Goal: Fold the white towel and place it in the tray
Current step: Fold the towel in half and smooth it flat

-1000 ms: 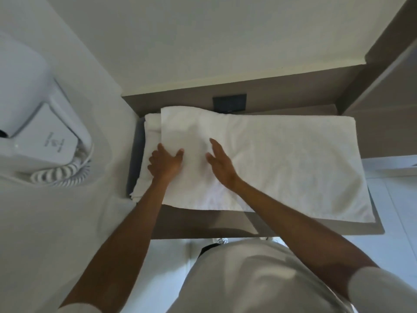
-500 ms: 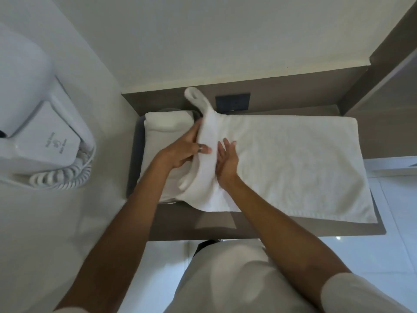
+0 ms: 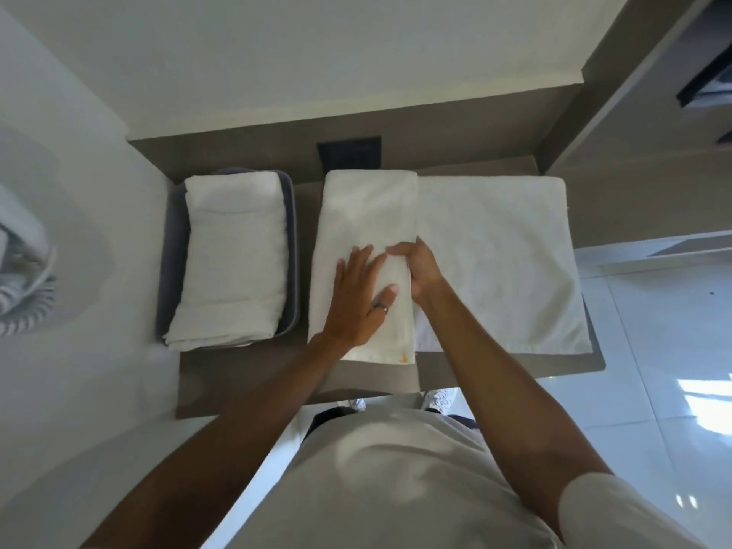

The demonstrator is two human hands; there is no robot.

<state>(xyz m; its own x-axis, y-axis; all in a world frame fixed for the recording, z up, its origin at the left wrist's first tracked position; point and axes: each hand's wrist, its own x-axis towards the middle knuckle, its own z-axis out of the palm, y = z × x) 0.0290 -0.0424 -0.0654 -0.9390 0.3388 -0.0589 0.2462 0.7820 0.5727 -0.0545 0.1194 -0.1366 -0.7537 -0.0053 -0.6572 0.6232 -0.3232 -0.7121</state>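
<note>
Head view: towel (image 3: 495, 263) now folded over; left hand (image 3: 356, 299) flat, right hand (image 3: 422, 271) seemingly pinching its edge.

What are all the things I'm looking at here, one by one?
White towel being folded: one, white, spread on the shelf, its left end folded over.
Folded towels: a white stack, lying in the tray.
Tray: one, grey, at the shelf's left end.
Shelf: one, brown, against the wall.
Wall socket: one, dark, behind the towel.
Coiled cord: one, white, far left.
Floor tiles: white, glossy, at right.
Ring: one, dark, on the left hand.
Left hand: flat on the folded part.
Right hand: gripping the fold's edge.
</note>
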